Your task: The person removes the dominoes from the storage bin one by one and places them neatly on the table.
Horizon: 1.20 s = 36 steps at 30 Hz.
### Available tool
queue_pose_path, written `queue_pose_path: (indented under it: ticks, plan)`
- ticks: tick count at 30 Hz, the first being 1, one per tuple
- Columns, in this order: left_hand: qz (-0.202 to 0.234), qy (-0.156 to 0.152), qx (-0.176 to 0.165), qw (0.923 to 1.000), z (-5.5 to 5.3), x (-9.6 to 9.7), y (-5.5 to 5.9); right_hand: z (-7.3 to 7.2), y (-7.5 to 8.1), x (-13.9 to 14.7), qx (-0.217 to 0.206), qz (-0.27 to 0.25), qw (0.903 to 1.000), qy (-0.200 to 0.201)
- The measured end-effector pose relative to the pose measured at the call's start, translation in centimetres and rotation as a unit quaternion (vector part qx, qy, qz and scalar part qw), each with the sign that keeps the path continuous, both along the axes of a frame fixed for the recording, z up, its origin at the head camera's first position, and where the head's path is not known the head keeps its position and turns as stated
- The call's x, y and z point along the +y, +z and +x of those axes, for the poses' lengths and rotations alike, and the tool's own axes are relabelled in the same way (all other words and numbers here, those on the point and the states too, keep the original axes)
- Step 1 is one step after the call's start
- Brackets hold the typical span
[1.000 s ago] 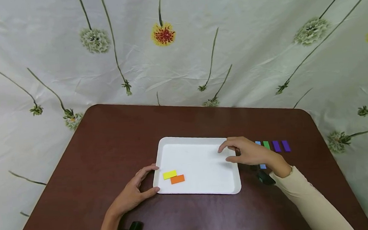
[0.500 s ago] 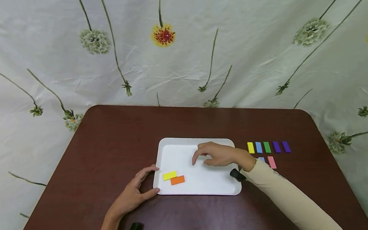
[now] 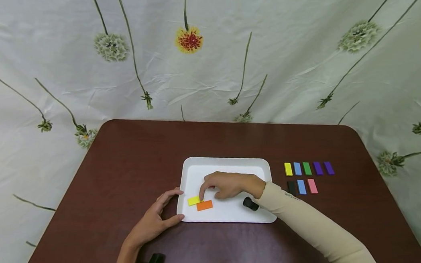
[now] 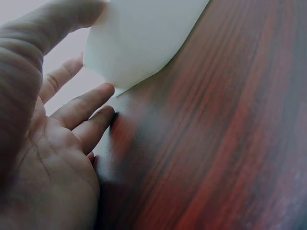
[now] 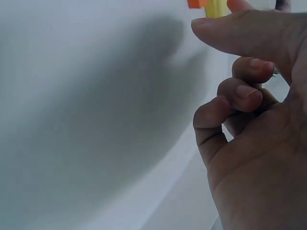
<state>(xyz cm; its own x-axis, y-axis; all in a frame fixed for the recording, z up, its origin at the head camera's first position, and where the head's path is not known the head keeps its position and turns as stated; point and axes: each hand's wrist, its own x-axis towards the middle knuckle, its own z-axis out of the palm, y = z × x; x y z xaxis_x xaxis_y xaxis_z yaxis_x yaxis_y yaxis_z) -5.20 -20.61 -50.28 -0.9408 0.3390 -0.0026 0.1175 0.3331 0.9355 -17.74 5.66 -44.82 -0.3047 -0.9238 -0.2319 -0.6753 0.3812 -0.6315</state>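
On the white tray lie a yellow block and an orange block, both small, flat and rectangular, side by side and offset. My right hand is over the tray, its index fingertip at the right end of the yellow block. The other fingers are curled with nothing in them, and the thumb stands apart, as the right wrist view shows. My left hand touches the tray's left edge with spread fingers and thumb. In the left wrist view, those fingertips meet the tray's outer wall.
Right of the tray, two rows of blocks lie on the dark brown table: yellow, blue, green and two purple behind; black, blue and pink in front. A flowered cloth hangs beyond.
My right hand has moved left across the tray, from its right edge to the yellow block, uncovering the rows of blocks at right. The left hand stays at the tray's edge.
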Motion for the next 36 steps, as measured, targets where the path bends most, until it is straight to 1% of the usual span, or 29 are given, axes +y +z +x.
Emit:
queue_pose_path:
  ticks: [3,7,11,14,20,23,26,31,36]
  plan:
    - [0.001,-0.003,0.004,1.0000,0.1,0.0,0.0,0.3,-0.5,-0.5,-0.001,0.004,0.9999,0.015]
    - [0.001,-0.002,0.006,1.0000,0.1,-0.1,0.0,0.7,-0.7,-1.0,-0.006,-0.004,0.9995,0.030]
    - [0.005,-0.003,0.010,0.9999,0.1,0.0,0.0,0.8,-0.5,-1.4,-0.001,-0.005,0.9990,0.043]
    - [0.009,-0.002,0.011,0.9999,0.1,0.0,0.0,0.8,-0.4,-1.6,0.007,0.004,0.9988,0.049]
    - [0.009,-0.002,0.010,0.9999,0.0,0.0,0.1,0.8,-0.5,-1.8,0.003,0.026,0.9986,0.047]
    - [0.007,-0.001,0.008,0.9999,0.0,0.1,0.1,0.8,-0.6,-1.7,-0.003,0.028,0.9985,0.047]
    - [0.005,-0.003,0.012,0.9999,0.0,0.1,0.1,0.8,-0.7,-1.6,-0.003,0.029,0.9985,0.046]
    - [0.009,-0.007,0.018,0.9998,-0.1,0.2,0.0,0.9,-0.7,-1.2,-0.015,0.035,0.9987,0.032]
    - [0.011,-0.005,0.022,0.9997,-0.1,0.1,-0.1,1.0,-0.7,-1.0,-0.004,0.032,0.9993,0.021]
